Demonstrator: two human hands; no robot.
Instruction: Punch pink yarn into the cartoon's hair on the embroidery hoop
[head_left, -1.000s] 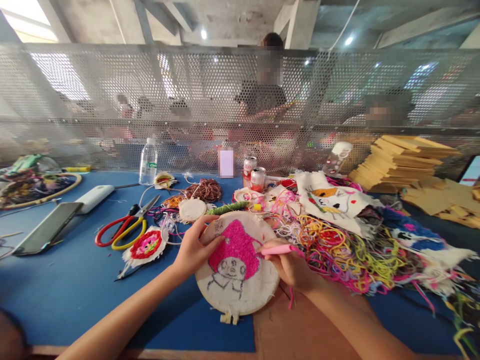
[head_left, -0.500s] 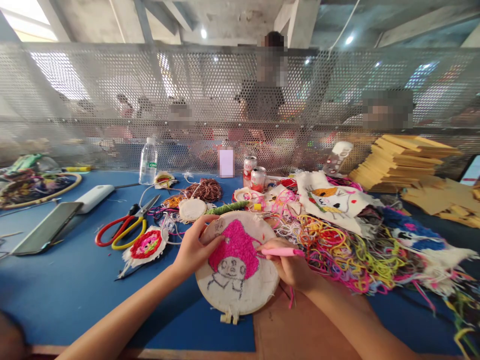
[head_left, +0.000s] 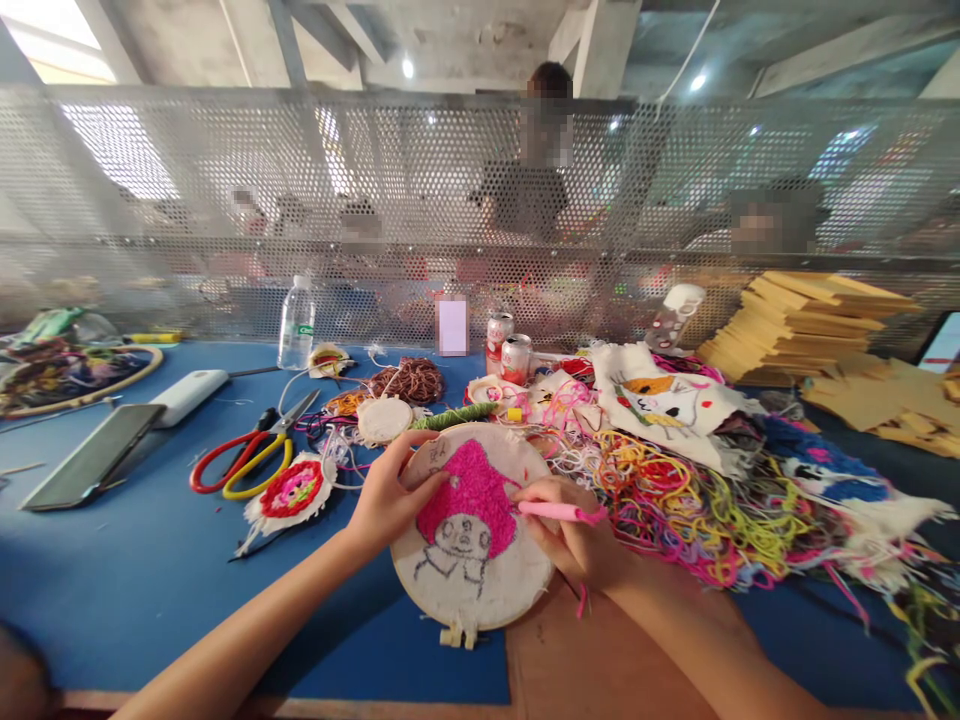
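Note:
A round embroidery hoop (head_left: 474,575) with cream cloth lies tilted at the table's front middle. It bears a tufted pink patch (head_left: 469,490) above a pencil-drawn figure. My left hand (head_left: 386,497) grips the hoop's left rim, thumb on the cloth. My right hand (head_left: 576,540) pinches a pink punch needle (head_left: 559,512), its tip touching the right side of the pink patch. A pink yarn strand hangs below that hand.
A tangle of coloured yarn (head_left: 697,500) spreads to the right. Red and yellow scissors (head_left: 247,452), a phone (head_left: 94,457), a water bottle (head_left: 296,323), two cans (head_left: 508,352) and small hoops lie around. Stacked cardboard (head_left: 814,312) sits far right. People sit behind a perforated metal screen (head_left: 420,200).
The punch needle has dipped slightly and its tip has slid a little left along the pink patch. My left hand and the hoop have stayed put.

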